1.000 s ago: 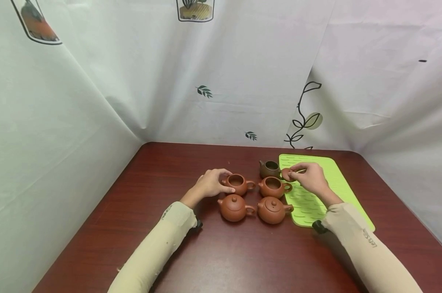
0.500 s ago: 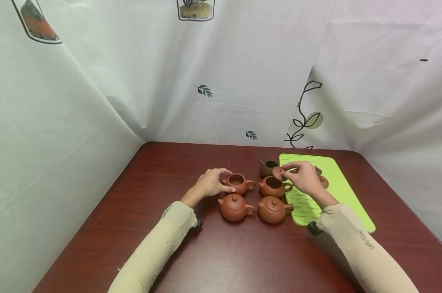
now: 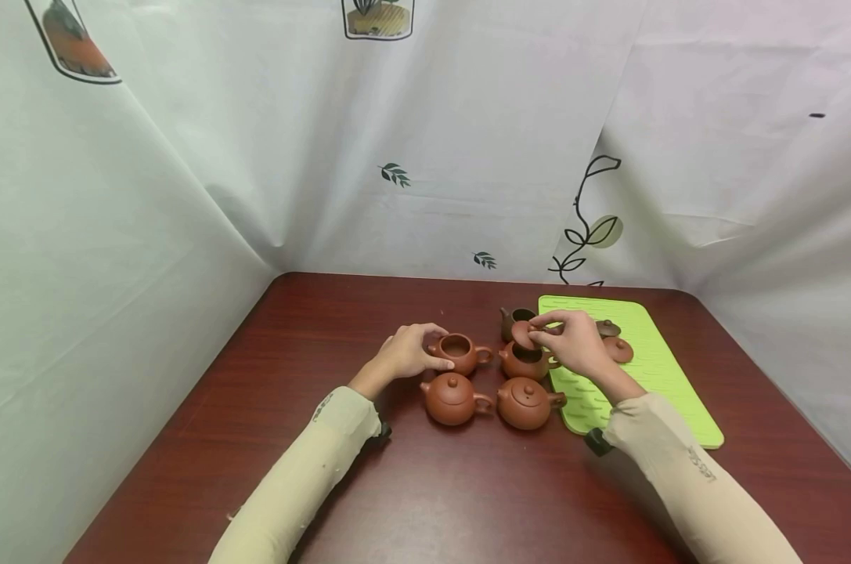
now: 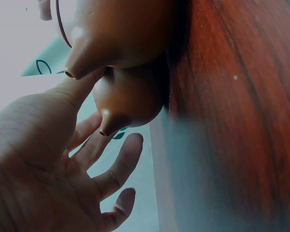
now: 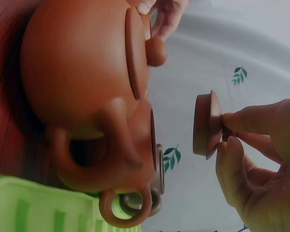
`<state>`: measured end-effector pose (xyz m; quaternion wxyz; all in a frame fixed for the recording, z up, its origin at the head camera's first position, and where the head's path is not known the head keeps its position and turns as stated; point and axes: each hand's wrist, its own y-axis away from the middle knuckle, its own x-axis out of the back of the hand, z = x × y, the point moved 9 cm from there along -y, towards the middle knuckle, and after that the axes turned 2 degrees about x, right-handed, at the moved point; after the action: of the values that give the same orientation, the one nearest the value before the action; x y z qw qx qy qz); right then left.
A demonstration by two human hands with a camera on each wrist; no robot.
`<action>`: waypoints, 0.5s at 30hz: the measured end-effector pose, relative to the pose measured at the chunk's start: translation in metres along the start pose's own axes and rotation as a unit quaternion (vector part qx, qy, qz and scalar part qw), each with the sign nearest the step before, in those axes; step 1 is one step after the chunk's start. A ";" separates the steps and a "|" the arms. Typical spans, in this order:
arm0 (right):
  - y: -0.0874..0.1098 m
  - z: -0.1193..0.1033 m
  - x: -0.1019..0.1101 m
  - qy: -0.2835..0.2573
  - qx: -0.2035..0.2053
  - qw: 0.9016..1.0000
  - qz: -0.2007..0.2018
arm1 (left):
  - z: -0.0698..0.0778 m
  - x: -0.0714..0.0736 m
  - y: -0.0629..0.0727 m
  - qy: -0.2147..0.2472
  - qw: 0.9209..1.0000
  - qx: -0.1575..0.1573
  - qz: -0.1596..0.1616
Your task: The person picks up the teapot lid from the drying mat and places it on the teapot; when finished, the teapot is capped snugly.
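Note:
In the head view my left hand [image 3: 407, 352] holds a lidless reddish-brown clay teapot [image 3: 465, 363] at its spout side, thumb and index finger around the body. The left wrist view shows that teapot [image 4: 130, 96] behind a nearer one, the other fingers spread past its spout. With thumb and fingertips, my right hand [image 3: 575, 343] pinches a reddish-brown teapot lid [image 3: 523, 335] by its knob. The lid [image 5: 206, 125] is tilted and hangs over the open mouth of a second lidless teapot [image 3: 522, 368], apart from its rim.
Two lidded teapots, one on the left [image 3: 449, 403] and one on the right [image 3: 524, 407], stand in the near row. A dark lidless teapot [image 3: 507, 325] is at the back. On the green mat [image 3: 654, 384] lie a dark lid [image 3: 608, 328] and a reddish lid [image 3: 619, 350].
My right hand has carried the lid leftward from over the mat to above the middle right teapot, uncovering the lids on the mat. My left hand stays in place.

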<state>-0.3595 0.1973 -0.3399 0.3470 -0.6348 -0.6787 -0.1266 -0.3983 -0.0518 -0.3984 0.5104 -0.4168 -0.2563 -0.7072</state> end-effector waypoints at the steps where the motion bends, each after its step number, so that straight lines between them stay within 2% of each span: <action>1: -0.001 -0.001 -0.001 0.002 0.003 1.000 0.001 | 0.000 0.000 0.000 0.000 1.000 0.000 0.000; 7: -0.005 -0.010 -0.007 0.023 0.023 0.999 0.008 | 0.001 0.000 0.000 0.004 1.000 0.000 -0.001; 15: -0.009 -0.020 -0.019 0.009 0.034 0.999 0.006 | 0.000 0.001 0.000 0.004 1.000 0.000 0.003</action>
<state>-0.3631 0.1691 -0.3345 0.3749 -0.6258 -0.6756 -0.1070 -0.3987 -0.0520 -0.3978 0.5137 -0.4145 -0.2528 -0.7074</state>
